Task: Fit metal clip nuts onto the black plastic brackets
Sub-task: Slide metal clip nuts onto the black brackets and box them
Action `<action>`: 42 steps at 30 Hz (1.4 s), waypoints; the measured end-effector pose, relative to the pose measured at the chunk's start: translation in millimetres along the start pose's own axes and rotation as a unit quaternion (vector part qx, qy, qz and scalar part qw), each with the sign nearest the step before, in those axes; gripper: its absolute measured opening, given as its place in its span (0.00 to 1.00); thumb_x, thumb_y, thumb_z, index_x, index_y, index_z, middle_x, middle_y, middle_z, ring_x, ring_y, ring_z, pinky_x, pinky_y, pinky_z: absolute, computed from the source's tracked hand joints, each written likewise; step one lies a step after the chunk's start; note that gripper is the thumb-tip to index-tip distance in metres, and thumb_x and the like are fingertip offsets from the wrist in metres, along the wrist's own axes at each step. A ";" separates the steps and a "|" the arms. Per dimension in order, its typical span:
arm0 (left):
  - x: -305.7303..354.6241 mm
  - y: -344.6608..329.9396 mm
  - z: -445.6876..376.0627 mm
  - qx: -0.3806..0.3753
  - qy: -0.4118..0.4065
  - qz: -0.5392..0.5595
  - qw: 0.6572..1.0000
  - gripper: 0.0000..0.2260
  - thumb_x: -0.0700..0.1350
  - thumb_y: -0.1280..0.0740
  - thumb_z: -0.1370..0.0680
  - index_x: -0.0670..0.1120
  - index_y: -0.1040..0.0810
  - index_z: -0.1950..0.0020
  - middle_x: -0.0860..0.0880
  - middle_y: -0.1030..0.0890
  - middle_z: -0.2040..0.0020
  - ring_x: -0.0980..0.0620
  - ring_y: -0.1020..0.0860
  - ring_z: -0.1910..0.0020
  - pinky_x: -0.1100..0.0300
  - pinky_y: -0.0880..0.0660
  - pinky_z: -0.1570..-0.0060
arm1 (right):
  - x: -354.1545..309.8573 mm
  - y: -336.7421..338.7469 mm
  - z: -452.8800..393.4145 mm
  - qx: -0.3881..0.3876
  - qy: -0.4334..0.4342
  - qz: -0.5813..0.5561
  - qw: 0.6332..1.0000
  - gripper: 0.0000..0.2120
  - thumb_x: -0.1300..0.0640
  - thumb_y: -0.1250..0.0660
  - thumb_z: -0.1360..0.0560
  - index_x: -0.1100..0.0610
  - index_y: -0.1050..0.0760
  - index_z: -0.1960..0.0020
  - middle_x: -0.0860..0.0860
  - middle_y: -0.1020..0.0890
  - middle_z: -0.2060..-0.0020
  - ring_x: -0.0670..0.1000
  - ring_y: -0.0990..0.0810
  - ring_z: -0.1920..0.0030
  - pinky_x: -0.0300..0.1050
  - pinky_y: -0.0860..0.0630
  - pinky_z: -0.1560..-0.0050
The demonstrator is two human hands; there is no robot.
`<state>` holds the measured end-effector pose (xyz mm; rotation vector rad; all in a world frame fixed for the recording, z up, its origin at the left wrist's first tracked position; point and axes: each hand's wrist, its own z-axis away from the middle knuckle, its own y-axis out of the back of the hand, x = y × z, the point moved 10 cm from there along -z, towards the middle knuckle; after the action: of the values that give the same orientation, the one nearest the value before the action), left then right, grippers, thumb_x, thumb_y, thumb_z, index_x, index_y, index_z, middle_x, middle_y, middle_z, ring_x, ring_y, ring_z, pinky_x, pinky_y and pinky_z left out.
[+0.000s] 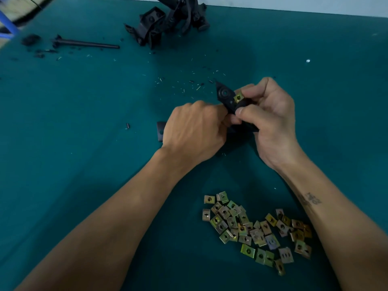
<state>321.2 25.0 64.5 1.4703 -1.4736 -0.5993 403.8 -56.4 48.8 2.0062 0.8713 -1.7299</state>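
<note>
A black plastic bracket is held above the teal table between both hands, its pointed end with a round hole aimed away from me. My left hand grips its lower part with curled fingers. My right hand curls round the bracket's right side, thumb and fingers pinching a yellowish metal clip nut sitting on the bracket's edge. A pile of several loose clip nuts lies near me between my forearms. Much of the bracket is hidden by my fingers.
Another black part pokes out from under my left hand. A heap of black brackets sits at the far edge, a black rod to its left. Small shavings litter the table.
</note>
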 end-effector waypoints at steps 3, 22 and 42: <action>3.8 -2.8 0.1 -0.021 -0.009 0.006 1.000 0.05 0.47 0.41 0.27 0.51 0.36 0.62 0.42 0.20 0.65 0.36 0.24 0.68 0.54 0.37 0.69 | -1.6 -2.4 0.8 -0.010 0.023 0.105 0.994 0.14 0.65 0.30 0.38 0.54 0.29 0.57 0.54 0.20 0.57 0.53 0.24 0.58 0.53 0.27 0.58; -9.9 38.0 -16.8 0.141 0.181 0.282 0.932 0.19 0.52 0.38 0.18 0.48 0.33 0.69 0.54 0.31 0.74 0.57 0.33 0.73 0.53 0.40 0.67 | -29.9 14.8 34.1 0.036 0.005 0.052 0.998 0.11 0.60 0.30 0.26 0.55 0.22 0.44 0.54 0.14 0.50 0.54 0.15 0.49 0.58 0.20 0.41; 398.4 -163.7 304.3 -0.717 -0.131 0.208 0.652 0.28 0.41 0.42 0.18 0.38 0.48 0.20 0.38 0.29 0.29 0.40 0.25 0.34 0.51 0.26 0.41 | 20.9 223.1 503.0 0.528 -0.306 0.022 0.791 0.16 0.73 0.38 0.20 0.57 0.17 0.43 0.54 0.12 0.51 0.53 0.13 0.48 0.43 0.17 0.51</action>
<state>204.2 -461.4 -102.3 -0.2267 -0.8937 -1.2703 169.4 -533.0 -96.7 1.6208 -0.5103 -2.9416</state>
